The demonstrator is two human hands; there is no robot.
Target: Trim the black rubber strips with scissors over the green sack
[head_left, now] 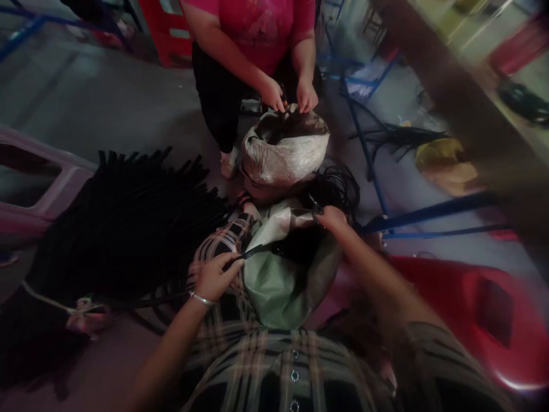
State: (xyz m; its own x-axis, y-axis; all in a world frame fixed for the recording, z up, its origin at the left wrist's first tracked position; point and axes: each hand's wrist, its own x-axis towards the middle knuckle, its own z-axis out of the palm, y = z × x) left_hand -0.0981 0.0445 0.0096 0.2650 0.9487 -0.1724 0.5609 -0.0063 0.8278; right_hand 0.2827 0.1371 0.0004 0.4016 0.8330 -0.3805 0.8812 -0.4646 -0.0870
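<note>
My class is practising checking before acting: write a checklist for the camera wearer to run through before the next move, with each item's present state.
1. Left hand holds the black strips: ok.
2. Right hand holds the pointed tool: ok.
3. Tool tip apart from the left hand: ok.
4. Green bag open at the mouth: ok.
5. Co-worker's hands at the tan bag, apart from the wearer's: ok.
6. Tool open or shut: cannot tell, too small and dim.

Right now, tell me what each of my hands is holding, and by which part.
Your left hand pinches thin black strips, their ends sticking out toward the nearer bag. Your right hand grips what looks like scissors, apparently by the handles.
</note>
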